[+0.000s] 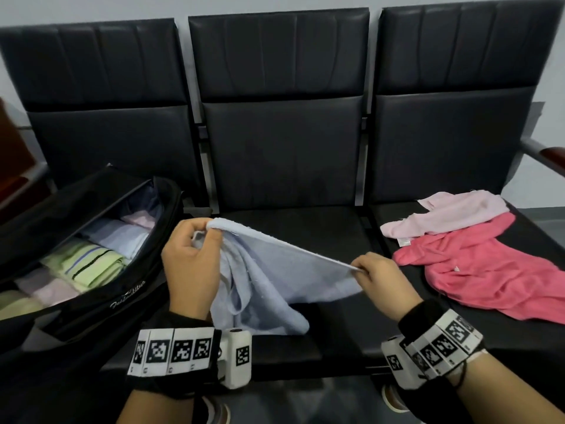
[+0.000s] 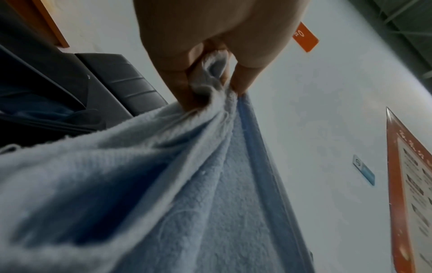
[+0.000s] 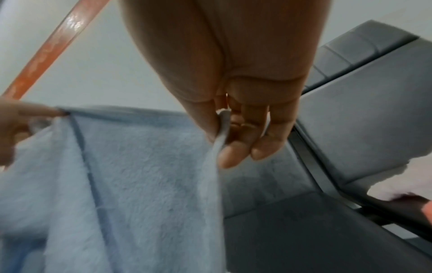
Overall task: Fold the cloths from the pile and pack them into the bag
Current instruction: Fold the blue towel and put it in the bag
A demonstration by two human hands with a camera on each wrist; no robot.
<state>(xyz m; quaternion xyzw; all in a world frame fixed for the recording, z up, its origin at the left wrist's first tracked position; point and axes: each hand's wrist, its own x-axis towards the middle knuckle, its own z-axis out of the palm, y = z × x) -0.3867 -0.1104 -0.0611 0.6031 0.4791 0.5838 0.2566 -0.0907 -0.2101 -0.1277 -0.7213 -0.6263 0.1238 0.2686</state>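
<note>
A light blue cloth [image 1: 269, 280] hangs over the middle seat, stretched between both hands. My left hand [image 1: 195, 249] grips a bunched corner of it; in the left wrist view the fingers [image 2: 177, 81] curl round the gathered blue cloth [image 2: 187, 184]. My right hand [image 1: 376, 276] pinches the other end of the top edge, thumb and fingers [image 3: 233, 155] closed on the hem of the blue cloth [image 3: 140, 157]. An open black bag [image 1: 101, 270] lies on the left seat with several folded cloths inside. A pale pink cloth [image 1: 452, 212] and a bright pink cloth [image 1: 477, 267] lie crumpled on the right seat.
Three black padded seats [image 1: 284, 148] stand in a row against a pale wall. A wooden armrest [image 1: 550, 154] sticks out at the far right. Shoes show below the seat's front edge.
</note>
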